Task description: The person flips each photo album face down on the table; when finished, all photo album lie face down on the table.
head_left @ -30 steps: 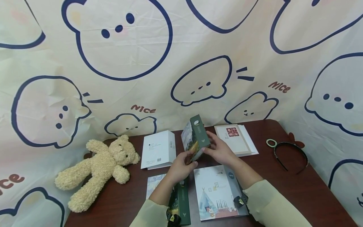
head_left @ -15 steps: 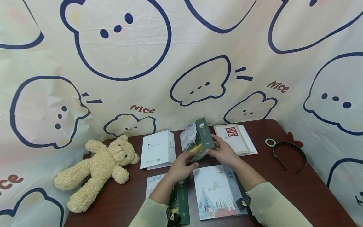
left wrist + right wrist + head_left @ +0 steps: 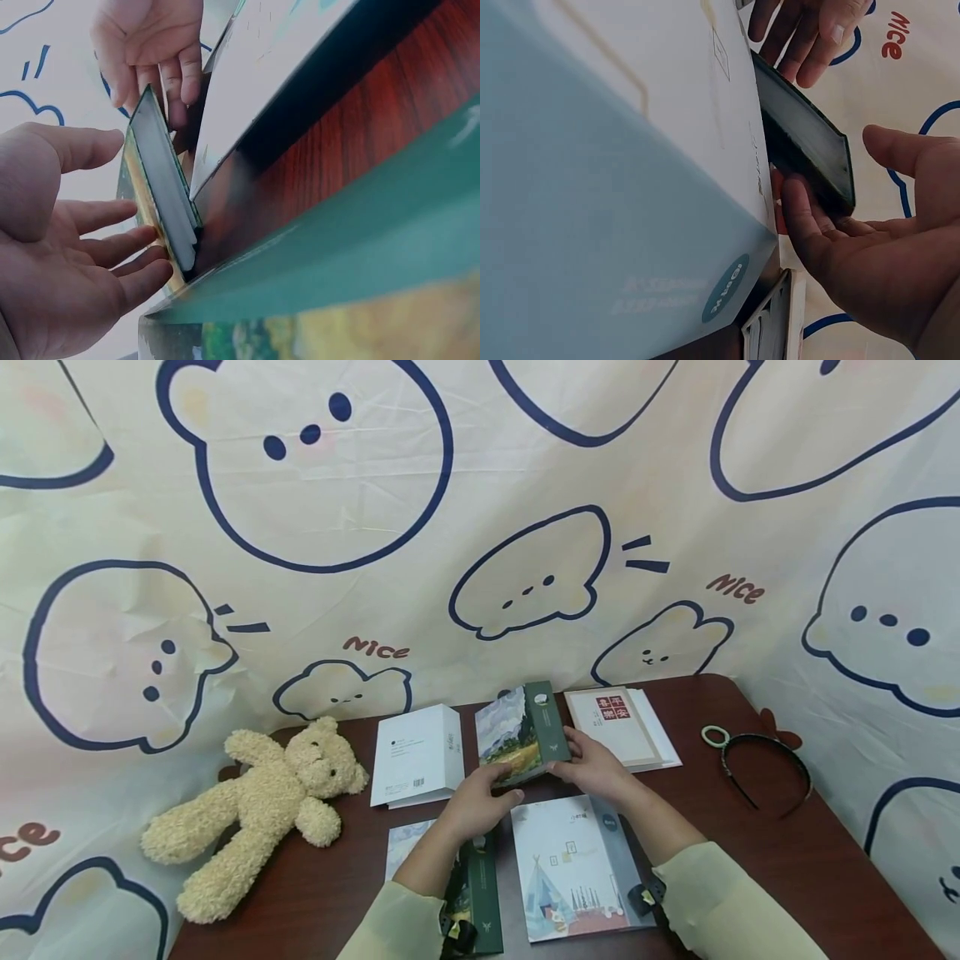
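Note:
A hardcover book (image 3: pixel 517 731) with a landscape painting on its cover and a green spine is tilted low over the table's back middle. My right hand (image 3: pixel 592 768) holds its spine side, fingers reaching under the back and thumb by the lower corner. My left hand (image 3: pixel 476 802) rests its nearly straight fingers on the cover's lower left; in the left wrist view its thumb stands apart from the book. A white book with a tent drawing (image 3: pixel 570 877) lies in front of the right hand. Below my left forearm is another green-spined book (image 3: pixel 483 893), partly hidden.
A white book (image 3: pixel 416 756) lies back left, and a cream book with a red square (image 3: pixel 618 727) back right. A plush bear (image 3: pixel 270 810) lies at the left. A headband (image 3: pixel 772 768) and green ring (image 3: pixel 715 737) sit near the right table edge. A patterned cloth (image 3: pixel 525 568) hangs behind.
The held book has tipped down from a steep stand to a flatter slant, turning its cover upward. Its top has dropped and shifted right, with both hands still at its lower part.

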Action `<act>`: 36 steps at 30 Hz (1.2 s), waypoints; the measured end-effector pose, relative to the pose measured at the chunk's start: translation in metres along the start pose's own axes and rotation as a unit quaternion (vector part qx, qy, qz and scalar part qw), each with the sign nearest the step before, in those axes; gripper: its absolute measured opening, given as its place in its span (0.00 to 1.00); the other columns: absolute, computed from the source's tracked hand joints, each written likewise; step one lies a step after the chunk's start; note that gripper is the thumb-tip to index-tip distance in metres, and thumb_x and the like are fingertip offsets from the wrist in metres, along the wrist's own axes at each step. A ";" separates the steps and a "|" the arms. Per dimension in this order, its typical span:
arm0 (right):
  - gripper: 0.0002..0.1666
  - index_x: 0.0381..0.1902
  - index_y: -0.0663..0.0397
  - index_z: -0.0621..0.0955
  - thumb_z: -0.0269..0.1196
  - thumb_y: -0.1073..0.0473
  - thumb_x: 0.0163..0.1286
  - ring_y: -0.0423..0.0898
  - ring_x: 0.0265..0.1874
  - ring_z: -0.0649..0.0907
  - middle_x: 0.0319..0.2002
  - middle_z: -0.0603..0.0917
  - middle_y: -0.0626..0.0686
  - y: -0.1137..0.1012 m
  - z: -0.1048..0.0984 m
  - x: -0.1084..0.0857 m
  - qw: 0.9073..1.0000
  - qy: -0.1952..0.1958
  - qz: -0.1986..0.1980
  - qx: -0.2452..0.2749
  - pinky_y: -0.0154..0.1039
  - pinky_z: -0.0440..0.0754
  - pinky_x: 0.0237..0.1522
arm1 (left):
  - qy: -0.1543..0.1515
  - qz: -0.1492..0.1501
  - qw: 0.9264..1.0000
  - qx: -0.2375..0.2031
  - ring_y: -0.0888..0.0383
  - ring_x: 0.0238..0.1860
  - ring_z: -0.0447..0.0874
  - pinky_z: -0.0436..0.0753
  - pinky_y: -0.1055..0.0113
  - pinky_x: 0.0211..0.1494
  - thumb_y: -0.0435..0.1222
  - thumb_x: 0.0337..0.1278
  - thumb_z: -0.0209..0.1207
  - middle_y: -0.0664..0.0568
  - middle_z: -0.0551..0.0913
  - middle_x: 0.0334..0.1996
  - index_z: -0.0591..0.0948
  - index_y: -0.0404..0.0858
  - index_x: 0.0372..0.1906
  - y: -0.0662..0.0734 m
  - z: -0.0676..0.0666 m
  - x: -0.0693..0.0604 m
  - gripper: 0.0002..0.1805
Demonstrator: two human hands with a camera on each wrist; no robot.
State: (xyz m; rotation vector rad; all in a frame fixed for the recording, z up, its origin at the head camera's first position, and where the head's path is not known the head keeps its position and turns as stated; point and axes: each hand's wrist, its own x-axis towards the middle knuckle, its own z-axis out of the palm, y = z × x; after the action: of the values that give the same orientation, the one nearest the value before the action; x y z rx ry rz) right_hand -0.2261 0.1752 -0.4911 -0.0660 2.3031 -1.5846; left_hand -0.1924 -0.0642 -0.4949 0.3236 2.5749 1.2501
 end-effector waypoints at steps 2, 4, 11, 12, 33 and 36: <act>0.53 0.83 0.62 0.50 0.66 0.55 0.73 0.63 0.70 0.74 0.75 0.66 0.68 0.001 0.001 0.001 1.000 -0.003 0.004 -0.011 0.58 0.73 0.68 | -0.001 -0.001 1.000 0.003 0.40 0.69 0.74 0.73 0.38 0.69 0.45 0.71 0.61 0.41 0.77 0.68 0.76 0.35 0.71 0.000 0.000 0.000 0.30; 0.54 0.83 0.63 0.50 0.67 0.54 0.73 0.64 0.71 0.73 0.75 0.67 0.69 0.002 0.001 0.002 1.000 -0.007 0.007 -0.021 0.59 0.72 0.69 | -0.002 -0.003 1.000 0.004 0.40 0.69 0.74 0.73 0.38 0.69 0.45 0.71 0.61 0.41 0.77 0.68 0.76 0.35 0.71 0.000 -0.001 -0.001 0.30; 0.54 0.83 0.61 0.51 0.68 0.52 0.72 0.66 0.72 0.70 0.73 0.69 0.69 0.009 0.004 0.009 0.998 -0.016 0.014 -0.056 0.63 0.65 0.73 | -0.007 -0.009 1.000 0.003 0.40 0.70 0.73 0.73 0.38 0.69 0.45 0.71 0.61 0.41 0.76 0.68 0.75 0.35 0.72 -0.001 -0.002 -0.002 0.30; 0.54 0.83 0.61 0.51 0.68 0.51 0.72 0.66 0.72 0.70 0.74 0.69 0.69 0.010 0.005 0.010 0.998 -0.017 0.015 -0.063 0.64 0.65 0.73 | -0.009 -0.009 1.000 0.003 0.40 0.70 0.73 0.72 0.38 0.69 0.46 0.72 0.61 0.41 0.76 0.69 0.75 0.35 0.72 -0.001 -0.003 -0.002 0.30; 0.50 0.82 0.59 0.59 0.68 0.48 0.72 0.67 0.73 0.68 0.73 0.71 0.67 0.013 0.010 0.015 0.987 -0.021 0.028 -0.154 0.67 0.64 0.72 | -0.021 -0.024 0.999 0.005 0.40 0.70 0.72 0.73 0.38 0.68 0.48 0.72 0.61 0.40 0.75 0.70 0.74 0.36 0.73 -0.009 -0.010 -0.003 0.32; 0.50 0.81 0.60 0.60 0.68 0.47 0.71 0.67 0.73 0.68 0.72 0.71 0.67 0.014 0.009 0.012 0.988 -0.022 0.030 -0.152 0.67 0.66 0.71 | -0.020 -0.026 0.999 0.004 0.40 0.70 0.72 0.74 0.38 0.68 0.48 0.71 0.61 0.40 0.75 0.69 0.74 0.35 0.73 -0.010 -0.011 -0.003 0.33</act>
State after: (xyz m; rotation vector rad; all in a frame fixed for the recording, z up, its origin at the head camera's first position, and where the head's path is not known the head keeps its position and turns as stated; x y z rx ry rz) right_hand -0.2327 0.1698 -0.5095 -0.1043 2.4677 -1.1800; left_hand -0.1935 -0.0789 -0.4960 0.2768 2.5395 1.2031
